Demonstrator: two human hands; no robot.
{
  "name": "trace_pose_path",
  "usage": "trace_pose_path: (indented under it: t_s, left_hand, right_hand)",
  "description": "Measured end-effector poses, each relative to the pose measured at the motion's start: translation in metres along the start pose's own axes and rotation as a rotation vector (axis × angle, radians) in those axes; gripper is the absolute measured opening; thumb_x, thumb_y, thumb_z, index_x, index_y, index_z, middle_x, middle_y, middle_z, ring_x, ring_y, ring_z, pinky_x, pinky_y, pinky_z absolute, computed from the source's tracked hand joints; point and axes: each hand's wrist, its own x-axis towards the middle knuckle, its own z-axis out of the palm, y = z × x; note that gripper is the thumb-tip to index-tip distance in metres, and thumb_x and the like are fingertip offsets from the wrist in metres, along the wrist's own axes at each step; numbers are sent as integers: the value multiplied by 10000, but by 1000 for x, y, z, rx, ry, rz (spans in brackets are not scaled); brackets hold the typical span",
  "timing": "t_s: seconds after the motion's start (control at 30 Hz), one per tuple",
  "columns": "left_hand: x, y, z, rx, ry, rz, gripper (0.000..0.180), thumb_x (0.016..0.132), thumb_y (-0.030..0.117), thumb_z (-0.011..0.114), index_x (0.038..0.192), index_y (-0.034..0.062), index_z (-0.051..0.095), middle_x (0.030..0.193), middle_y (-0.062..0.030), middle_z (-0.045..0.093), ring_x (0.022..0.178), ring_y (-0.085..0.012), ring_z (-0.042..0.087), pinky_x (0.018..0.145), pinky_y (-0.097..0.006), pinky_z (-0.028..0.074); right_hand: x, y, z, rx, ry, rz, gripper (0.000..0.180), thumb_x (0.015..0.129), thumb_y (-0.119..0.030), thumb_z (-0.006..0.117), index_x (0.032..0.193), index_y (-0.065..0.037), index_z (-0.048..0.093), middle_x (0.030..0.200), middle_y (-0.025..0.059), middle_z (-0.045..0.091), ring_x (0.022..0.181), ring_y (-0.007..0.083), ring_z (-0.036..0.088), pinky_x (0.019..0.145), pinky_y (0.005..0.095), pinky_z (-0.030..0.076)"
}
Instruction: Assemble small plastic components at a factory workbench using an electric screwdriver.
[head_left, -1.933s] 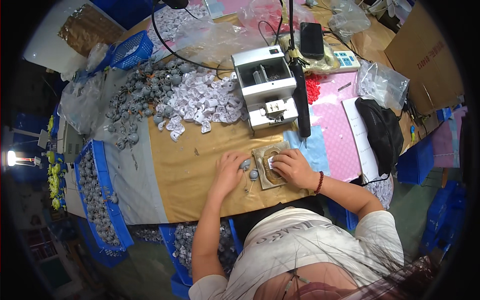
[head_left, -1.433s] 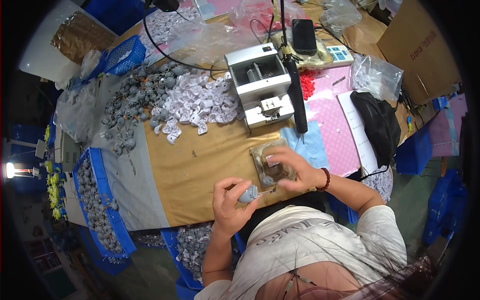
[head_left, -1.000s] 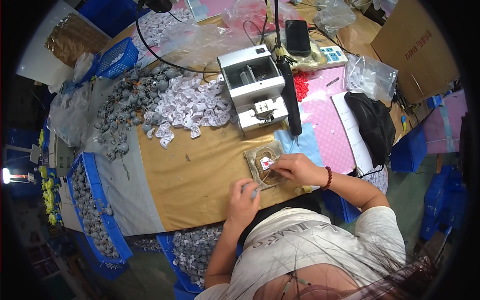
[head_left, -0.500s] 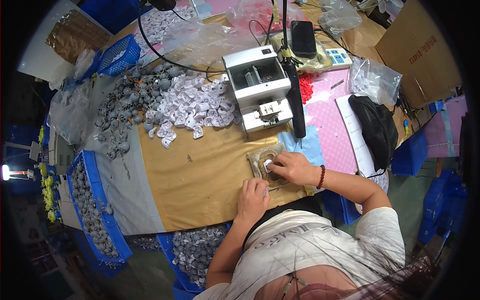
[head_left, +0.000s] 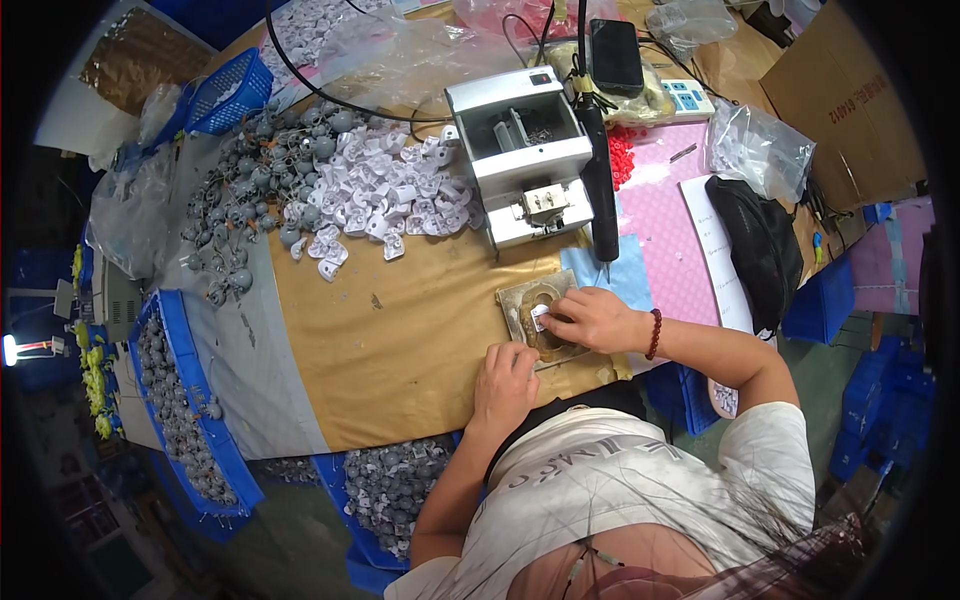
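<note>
I am watching from afar through the head camera, and I take the stone-coloured block [head_left: 515,296] as the middle of my clock. It lies on the brown sheet [head_left: 380,350] of the table, a little turned, and a small white part [head_left: 538,315] sits in its hollow. The right hand [head_left: 600,320] comes in from 3 o'clock, a dark red bracelet [head_left: 655,334] on its wrist, and its bent fingers touch the white part — whether they pinch it or merely press on it, I cannot tell. The left hand [head_left: 506,385] rests at 7 o'clock, just beside the block's near edge, fingers curled inward; I cannot make out whether anything is inside them. At 12 o'clock I have a silver machine [head_left: 530,165] with an open top, and at 1 o'clock a black screwdriver [head_left: 602,190], its tip above a blue cloth [head_left: 627,278] that spreads at 2 o'clock. Small red parts [head_left: 622,160] lie just beyond the screwdriver. Toward 10 o'clock a heap of white parts [head_left: 395,195] touches a larger heap of grey balls [head_left: 255,170], while more balls fill a blue tray [head_left: 240,470] between 8 and 9 and a blue bin [head_left: 345,510] at 7, below the table's edge. Between 2 and 3 o'clock I see a black pouch [head_left: 757,255] — it overlaps a long white paper [head_left: 705,215].
</note>
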Motion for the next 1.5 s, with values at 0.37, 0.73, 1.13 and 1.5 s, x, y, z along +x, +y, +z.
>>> trace_pose_path:
  t_s: [0.37, 0.73, 1.13, 1.5]
  left_hand:
    - [20, 3, 25, 371, 149, 77, 481, 781, 125, 724, 1254, 112, 640, 1358, -146, 555, 1252, -310, 515, 1022, -490, 414]
    - [25, -3, 25, 337, 92, 115, 464, 781, 68, 711, 1241, 107, 667, 1297, -155, 579, 1234, -337, 545, 1020, -470, 435]
    - [24, -9, 26, 319, 98, 121, 460, 788, 69, 717, 1242, 125, 670, 1282, -149, 581, 1222, -338, 558, 1004, -469, 451]
    - [26, -5, 22, 289, 80, 113, 441, 794, 58, 712, 1229, 121, 676, 1261, -156, 587, 1213, -344, 562, 1000, -468, 458]
  right_hand:
    - [-8, -13, 0, 216, 140, 225, 346, 811, -51, 657, 1155, -17, 675, 1159, 112, 632, 1066, 296, 610, 911, 426, 503]
    - [-49, 13, -11, 253, 121, 412, 459, 849, -25, 684, 1296, -47, 584, 1260, 188, 604, 1161, 364, 590, 1003, 427, 488]
    - [-35, 23, -11, 1488, 208, 1111, 167, 969, -119, 671, 1117, -50, 633, 735, -39, 558, 521, 21, 433, 462, 199, 341]
    - [-10, 8, -3, 1503, 558, 832, 362, 920, -70, 723, 1259, -32, 600, 997, 54, 715, 879, 102, 673, 799, 247, 552]
